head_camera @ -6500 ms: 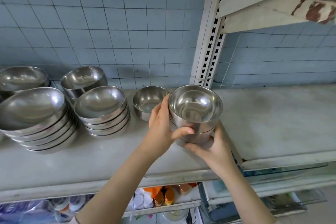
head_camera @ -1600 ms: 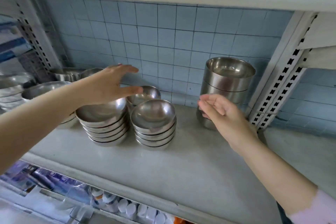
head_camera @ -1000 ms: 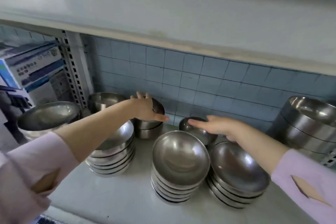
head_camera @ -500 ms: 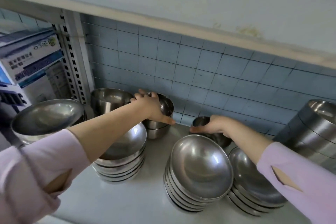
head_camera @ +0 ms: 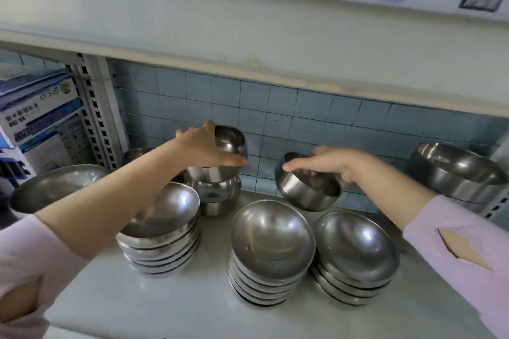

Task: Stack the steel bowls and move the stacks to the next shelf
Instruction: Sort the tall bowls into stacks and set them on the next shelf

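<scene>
Stacking: the left hand (head_camera: pixel 209 146) grips the top bowl (head_camera: pixel 230 140) of the back stack (head_camera: pixel 213 195), the right hand (head_camera: pixel 338 166) holds a loose bowl (head_camera: pixel 305 192) tilted above the shelf (head_camera: pixel 192 305), which should next nest onto that stack.

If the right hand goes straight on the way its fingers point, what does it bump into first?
Probably the small bowl that the left hand grips on top of the back stack. The right hand, holding its own tilted bowl, points left toward it. Depth is hard to judge.
</scene>
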Available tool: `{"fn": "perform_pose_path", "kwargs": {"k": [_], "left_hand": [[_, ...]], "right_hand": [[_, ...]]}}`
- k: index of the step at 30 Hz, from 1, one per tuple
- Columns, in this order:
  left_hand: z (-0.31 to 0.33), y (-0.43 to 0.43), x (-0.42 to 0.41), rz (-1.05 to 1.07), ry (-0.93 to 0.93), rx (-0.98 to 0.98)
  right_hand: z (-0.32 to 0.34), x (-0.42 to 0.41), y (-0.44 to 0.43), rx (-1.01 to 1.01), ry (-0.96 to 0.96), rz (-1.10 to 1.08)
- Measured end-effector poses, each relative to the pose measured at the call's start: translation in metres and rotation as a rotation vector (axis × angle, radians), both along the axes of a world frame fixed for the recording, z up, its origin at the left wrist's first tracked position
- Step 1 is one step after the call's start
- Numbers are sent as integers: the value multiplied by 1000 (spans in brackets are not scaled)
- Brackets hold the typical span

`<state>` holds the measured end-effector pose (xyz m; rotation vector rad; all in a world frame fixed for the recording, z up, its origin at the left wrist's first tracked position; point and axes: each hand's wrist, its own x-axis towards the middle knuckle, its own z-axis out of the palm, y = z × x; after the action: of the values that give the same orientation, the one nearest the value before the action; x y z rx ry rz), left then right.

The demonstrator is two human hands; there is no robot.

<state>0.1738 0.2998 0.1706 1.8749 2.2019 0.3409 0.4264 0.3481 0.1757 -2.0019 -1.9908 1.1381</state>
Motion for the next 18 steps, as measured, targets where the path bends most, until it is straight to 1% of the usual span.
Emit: {"fn": "perform_pose_path", "kwargs": {"k": [4,7,11,14,16,18], "left_hand": [[23,-16,27,-61,-74,59],[34,-28,66,-151,-149,104],[41,-47,134,-249,-220,129],[40,-61,184,-300,-206,134],[37,-70,213,-319,-187,131],[32,-80,240,-363,-149,122]], "right_hand": [[37,43,-33,192,16,151],[52,87,-63,239,22,259],[52,156,-92,174,12,325],[34,209,-103,123,-31,339],[18,238,-111,86,-18,354],[-1,258,-123,100,-59,377]]}}
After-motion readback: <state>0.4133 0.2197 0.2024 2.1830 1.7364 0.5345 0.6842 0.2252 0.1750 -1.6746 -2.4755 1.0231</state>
